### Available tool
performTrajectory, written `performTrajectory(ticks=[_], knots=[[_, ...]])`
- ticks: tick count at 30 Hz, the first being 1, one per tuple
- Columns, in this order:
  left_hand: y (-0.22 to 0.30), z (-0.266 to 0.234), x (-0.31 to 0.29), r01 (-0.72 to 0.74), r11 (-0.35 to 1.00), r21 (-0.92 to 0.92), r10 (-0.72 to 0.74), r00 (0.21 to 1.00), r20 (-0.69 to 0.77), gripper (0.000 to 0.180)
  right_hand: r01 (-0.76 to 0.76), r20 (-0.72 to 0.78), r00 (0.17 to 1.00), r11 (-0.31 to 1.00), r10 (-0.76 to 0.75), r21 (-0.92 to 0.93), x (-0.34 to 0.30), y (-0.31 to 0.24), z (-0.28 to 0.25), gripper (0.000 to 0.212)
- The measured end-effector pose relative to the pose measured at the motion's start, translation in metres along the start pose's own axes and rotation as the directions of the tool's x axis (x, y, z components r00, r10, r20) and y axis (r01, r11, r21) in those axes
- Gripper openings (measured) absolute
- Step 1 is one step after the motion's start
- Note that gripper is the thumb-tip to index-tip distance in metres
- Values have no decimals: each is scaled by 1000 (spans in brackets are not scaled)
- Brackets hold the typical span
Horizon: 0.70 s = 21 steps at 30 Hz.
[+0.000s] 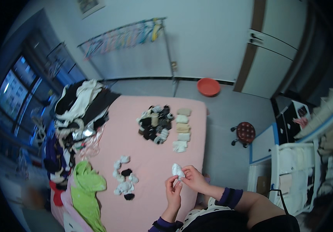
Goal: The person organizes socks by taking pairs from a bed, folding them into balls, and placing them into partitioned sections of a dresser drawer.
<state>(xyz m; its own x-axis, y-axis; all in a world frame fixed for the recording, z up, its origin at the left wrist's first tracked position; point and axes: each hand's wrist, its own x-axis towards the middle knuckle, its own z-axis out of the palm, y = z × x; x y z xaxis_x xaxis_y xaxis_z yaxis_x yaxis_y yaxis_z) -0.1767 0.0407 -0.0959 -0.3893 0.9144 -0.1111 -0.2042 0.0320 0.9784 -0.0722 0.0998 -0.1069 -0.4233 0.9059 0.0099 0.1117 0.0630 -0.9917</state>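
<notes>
Both hands meet over the near right edge of the pink bed [143,116]: right hand [193,178] and left hand [173,188] pinch a small white sock [177,169] between fingertips, holding it just above the sheet. Left of them lies a loose cluster of white and black socks [124,178]; farther up, a mixed sock heap [155,123] sits beside a neat column of folded pale socks [182,129]. Piled clothes [79,106] and a green garment [87,189] line the left edge
</notes>
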Motion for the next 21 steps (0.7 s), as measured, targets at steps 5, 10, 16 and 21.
performTrajectory(ticks=[5, 10, 16, 21], knots=[[19, 73, -8, -48, 999, -9, 48, 949, 312, 31, -27, -269, 962, 997, 44, 66, -42, -26, -77, 34], [26, 147, -13, -16, 999, -40, 37, 805, 592, 29, 8, -479, 877, 996, 33, 83, -90, -52, -142, 33], [26, 251, -37, 35, 999, -39, 16, 495, 869, 27, 1, -747, 664, 1000, 15, 21, -164, -71, -212, 35], [27, 330, -77, 27, 999, -20, 14, 205, 979, 28, 21, -871, 491, 1000, -22, -14, -230, -73, -261, 35]])
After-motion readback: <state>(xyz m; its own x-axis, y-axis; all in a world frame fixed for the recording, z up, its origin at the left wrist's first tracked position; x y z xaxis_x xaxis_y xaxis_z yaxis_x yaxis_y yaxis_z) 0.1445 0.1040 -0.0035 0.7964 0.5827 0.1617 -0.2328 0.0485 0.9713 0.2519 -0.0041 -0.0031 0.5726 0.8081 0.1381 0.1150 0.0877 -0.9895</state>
